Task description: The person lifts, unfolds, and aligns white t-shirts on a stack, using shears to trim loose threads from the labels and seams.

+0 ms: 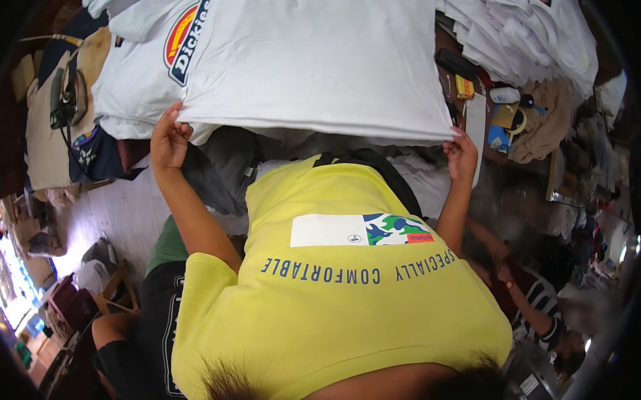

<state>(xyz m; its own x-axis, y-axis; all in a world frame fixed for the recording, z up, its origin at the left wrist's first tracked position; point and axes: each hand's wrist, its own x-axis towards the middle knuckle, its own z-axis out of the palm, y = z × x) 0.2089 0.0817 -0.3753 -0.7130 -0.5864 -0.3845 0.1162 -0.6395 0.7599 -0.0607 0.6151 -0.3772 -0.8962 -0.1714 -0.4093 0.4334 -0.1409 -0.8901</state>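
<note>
A white T-shirt (322,64) lies spread flat before me, its near hem hanging slightly over the edge. My left hand (169,141) pinches the left corner of that hem between thumb and fingers. At the opposite corner, my right hand (462,157) is closed on the hem too, so the edge is stretched between both hands. White cloth with a red, yellow and dark blue logo (188,40) shows along the left side; whether it belongs to the same shirt I cannot tell.
A pile of white shirts (517,30) lies at the far right. Near it are a dark case (455,64), a yellow packet (464,87) and brown cloth (546,122). An iron (66,97) stands on the left. People sit behind me, one in a black shirt (137,344), another in striped sleeves (543,297).
</note>
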